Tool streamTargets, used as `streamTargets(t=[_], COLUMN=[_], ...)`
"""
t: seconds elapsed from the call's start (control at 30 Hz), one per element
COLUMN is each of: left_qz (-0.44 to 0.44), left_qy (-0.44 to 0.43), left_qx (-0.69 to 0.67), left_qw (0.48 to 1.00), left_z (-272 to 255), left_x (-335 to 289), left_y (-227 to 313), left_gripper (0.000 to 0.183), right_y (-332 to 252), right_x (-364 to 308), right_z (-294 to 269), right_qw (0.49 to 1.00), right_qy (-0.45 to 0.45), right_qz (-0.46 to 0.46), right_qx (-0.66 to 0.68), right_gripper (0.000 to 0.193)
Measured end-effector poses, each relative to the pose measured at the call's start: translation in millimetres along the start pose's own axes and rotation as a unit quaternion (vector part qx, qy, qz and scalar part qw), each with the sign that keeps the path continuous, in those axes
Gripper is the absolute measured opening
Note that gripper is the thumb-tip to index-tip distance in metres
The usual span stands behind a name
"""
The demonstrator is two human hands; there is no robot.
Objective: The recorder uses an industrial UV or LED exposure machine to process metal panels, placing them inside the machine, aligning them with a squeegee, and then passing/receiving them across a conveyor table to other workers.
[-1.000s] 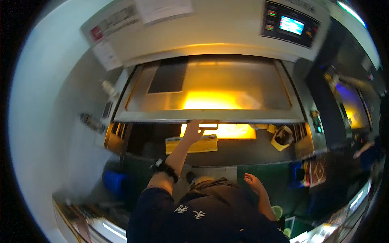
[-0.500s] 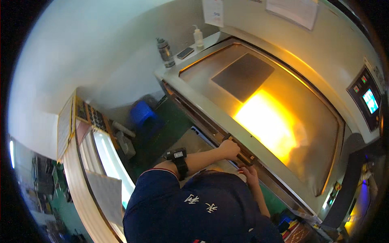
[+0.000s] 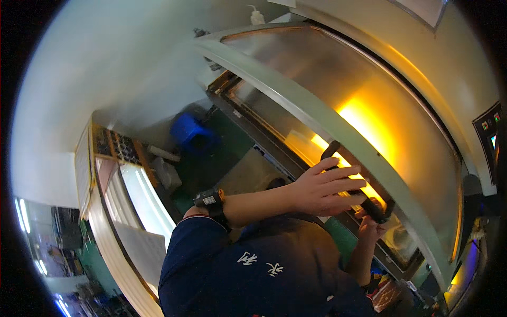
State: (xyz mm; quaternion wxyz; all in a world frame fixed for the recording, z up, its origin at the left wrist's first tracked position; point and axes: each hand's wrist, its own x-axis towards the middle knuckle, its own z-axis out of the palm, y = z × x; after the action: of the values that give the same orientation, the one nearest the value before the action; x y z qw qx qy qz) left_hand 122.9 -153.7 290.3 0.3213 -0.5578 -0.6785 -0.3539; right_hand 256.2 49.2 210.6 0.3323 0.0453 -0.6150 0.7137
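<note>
The hinged lid [image 3: 303,98] of a large exposure machine stands raised, its front edge apart from the glowing lower bed [image 3: 272,119]. Fixed to that front edge is a black bar handle [image 3: 365,203]. My left hand [image 3: 327,190] lies across the handle with its fingers stretched and spread, not wrapped round it. At the handle's right end my right hand [image 3: 372,227] has its fingers curled about it, partly hidden behind the bar. Through the lid's translucent sheet [image 3: 412,127] a bright yellow light shows. On my left forearm is a strapped black device [image 3: 211,203].
To the left, a wooden-framed light table [image 3: 150,198] glows white. A blue plastic stool or bin [image 3: 193,132] stands on the green floor. Behind the lid's far left corner is a white squeeze bottle [image 3: 256,16]. A control panel [image 3: 488,127] is at the right.
The lid has swung up at its front edge, baring the lower bed. Both hands rose with the handle toward the right. My left hand's fingers went from closed round it to spread.
</note>
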Motion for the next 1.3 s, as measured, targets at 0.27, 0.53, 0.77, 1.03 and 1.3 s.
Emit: streamTargets(t=[0.27,0.53,0.77,1.03,1.3], left_qz=[-0.332,-0.558,-0.577,-0.658,-0.146], left_qy=[-0.184,-0.246,-0.355,-0.251,-0.341], left_qx=[0.064,0.25,0.132,-0.406,-0.381], left_qw=[0.923,0.752,0.724,0.582,0.847], left_z=[115.3,120.6,57.6,118.6,109.6], left_x=[-136.4,-158.6,-138.6,-116.7,-63.6], left_y=[-186.5,-385.4,-484.8,-422.0,-223.2], left_gripper=[0.096,0.119,0.117,0.029,0.032], right_y=[-32.9,-17.0,62.1,89.6,56.3], right_x=[73.9,116.8,47.7,-89.8,-165.6], right_z=[-26.7,68.9,155.5,219.1,301.2], right_qw=[0.992,0.946,0.908,0.835,0.808], right_qy=[0.066,0.288,0.356,0.433,0.555], right_qz=[-0.102,-0.123,0.183,0.321,0.168], right_qx=[-0.035,0.084,-0.123,-0.11,-0.104], right_gripper=[0.058,0.052,0.031,0.037,0.043])
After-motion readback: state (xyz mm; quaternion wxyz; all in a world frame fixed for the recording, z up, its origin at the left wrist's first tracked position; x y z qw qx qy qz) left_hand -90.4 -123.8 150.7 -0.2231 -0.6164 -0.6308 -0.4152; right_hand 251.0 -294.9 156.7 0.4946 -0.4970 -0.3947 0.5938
